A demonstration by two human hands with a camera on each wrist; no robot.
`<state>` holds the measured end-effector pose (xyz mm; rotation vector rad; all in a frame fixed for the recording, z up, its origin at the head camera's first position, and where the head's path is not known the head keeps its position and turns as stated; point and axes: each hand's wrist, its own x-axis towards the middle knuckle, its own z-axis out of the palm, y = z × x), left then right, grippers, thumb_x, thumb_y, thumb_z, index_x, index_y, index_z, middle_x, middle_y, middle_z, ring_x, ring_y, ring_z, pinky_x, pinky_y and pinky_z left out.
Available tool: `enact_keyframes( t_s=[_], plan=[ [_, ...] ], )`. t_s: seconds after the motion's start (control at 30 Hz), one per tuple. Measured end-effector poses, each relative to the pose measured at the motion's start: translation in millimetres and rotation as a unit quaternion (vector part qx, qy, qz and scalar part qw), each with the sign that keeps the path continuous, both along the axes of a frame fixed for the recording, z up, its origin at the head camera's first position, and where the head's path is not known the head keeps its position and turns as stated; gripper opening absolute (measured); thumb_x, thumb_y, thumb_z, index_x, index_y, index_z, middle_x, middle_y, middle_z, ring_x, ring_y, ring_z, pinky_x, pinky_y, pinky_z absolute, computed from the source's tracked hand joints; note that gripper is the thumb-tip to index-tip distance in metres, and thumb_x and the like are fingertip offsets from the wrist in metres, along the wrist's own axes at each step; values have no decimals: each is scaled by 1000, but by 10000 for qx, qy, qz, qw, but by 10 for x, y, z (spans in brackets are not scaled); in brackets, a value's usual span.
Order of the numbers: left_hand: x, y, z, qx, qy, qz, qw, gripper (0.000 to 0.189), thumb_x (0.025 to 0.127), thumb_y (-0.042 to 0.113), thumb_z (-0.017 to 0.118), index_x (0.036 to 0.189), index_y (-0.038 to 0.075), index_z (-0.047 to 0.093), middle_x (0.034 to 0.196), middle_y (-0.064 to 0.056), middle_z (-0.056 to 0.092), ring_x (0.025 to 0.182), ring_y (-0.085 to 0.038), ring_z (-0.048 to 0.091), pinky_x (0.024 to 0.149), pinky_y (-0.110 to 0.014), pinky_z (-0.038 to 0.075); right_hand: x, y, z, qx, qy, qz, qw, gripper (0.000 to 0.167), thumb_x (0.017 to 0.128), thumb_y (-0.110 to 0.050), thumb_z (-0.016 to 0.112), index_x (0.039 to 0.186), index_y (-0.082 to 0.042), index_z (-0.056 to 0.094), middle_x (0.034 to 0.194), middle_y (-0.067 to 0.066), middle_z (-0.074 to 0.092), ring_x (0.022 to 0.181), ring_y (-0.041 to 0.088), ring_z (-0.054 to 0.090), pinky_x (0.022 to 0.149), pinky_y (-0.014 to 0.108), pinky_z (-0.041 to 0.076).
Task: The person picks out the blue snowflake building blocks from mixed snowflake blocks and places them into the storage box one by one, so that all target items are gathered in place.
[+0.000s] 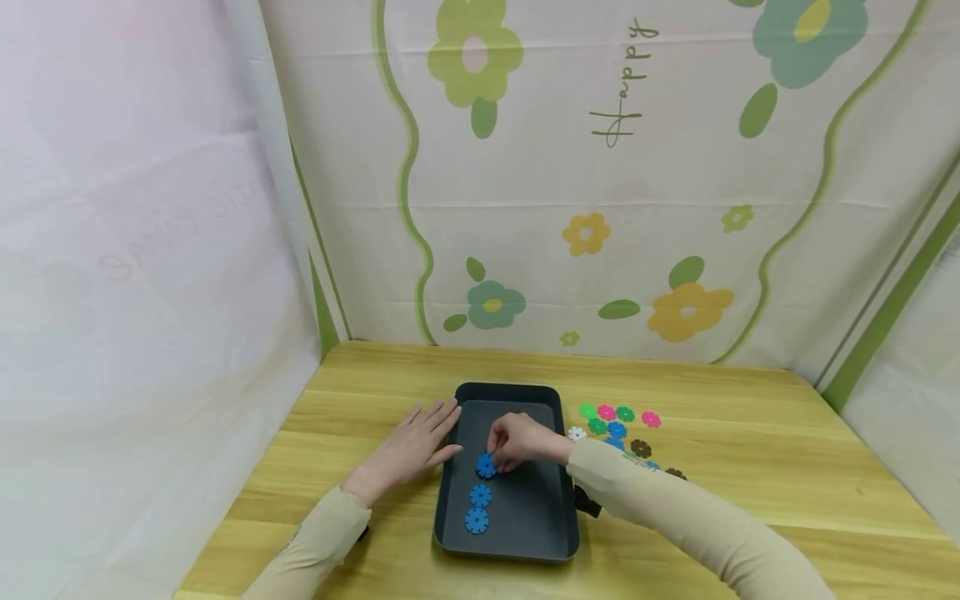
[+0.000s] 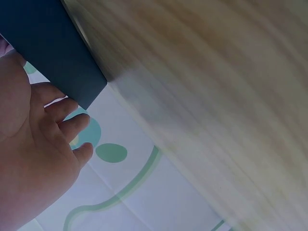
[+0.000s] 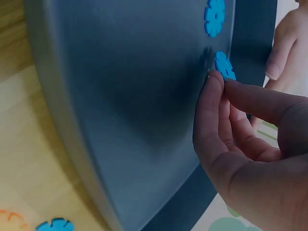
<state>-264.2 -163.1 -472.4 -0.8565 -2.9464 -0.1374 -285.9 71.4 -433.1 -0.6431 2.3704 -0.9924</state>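
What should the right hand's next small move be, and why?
Probably set down and release the pinched blue disc: the right hand holds it over the tray, roughly in line with two blue discs lying there.

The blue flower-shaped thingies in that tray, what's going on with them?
A person's right hand is pinching one blue notched disc inside the dark tray; I can't tell whether it touches the bottom. Two more blue discs lie in the tray, lined up on the side nearer the person. The left hand is spread at the tray's left rim. Pink, green, white, blue and brown discs are scattered on the wooden table to the tray's right.
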Motion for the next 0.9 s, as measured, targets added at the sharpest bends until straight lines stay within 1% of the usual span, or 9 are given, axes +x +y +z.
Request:
enact_keyframes(
  t_s=[0.17, 0.47, 0.67, 0.9],
  plan=[
    [-1, 6, 2, 19, -8, -15, 10000, 67, 103, 51, 42, 155, 8, 34, 163, -10, 32, 150, -30, 34, 123, -54, 26, 27, -26, -19, -26, -2, -33, 10000, 5, 87, 3, 70, 91, 4, 69, 80, 13, 72, 70, 25, 73, 66, 37, 63],
    [-7, -4, -5, 81, -21, -52, 10000, 67, 103, 50, 42, 155, 7, 34, 163, -11, 31, 150, -31, 33, 122, -55, 26, 37, -38, -63, -67, 10, -40, 10000, 3, 87, 2, 70, 90, 3, 70, 79, 12, 73, 71, 27, 73, 65, 36, 63],
    [-3, -2, 7, 102, 7, -81, 9999, 67, 103, 49, 43, 155, 7, 34, 163, -11, 32, 149, -32, 34, 122, -56, 26, 52, -52, -74, -52, -22, -52, 10000, 3, 87, 2, 70, 89, 4, 70, 78, 12, 72, 70, 27, 73, 64, 35, 63],
    [0, -7, 2, 65, 37, -79, 9999, 67, 104, 49, 43, 155, 7, 34, 162, -12, 33, 149, -32, 34, 122, -55, 27, 71, -43, -79, 51, 112, -39, 9999, 3, 87, 0, 72, 88, 3, 71, 77, 11, 73, 69, 25, 73, 63, 34, 63]
  ],
)
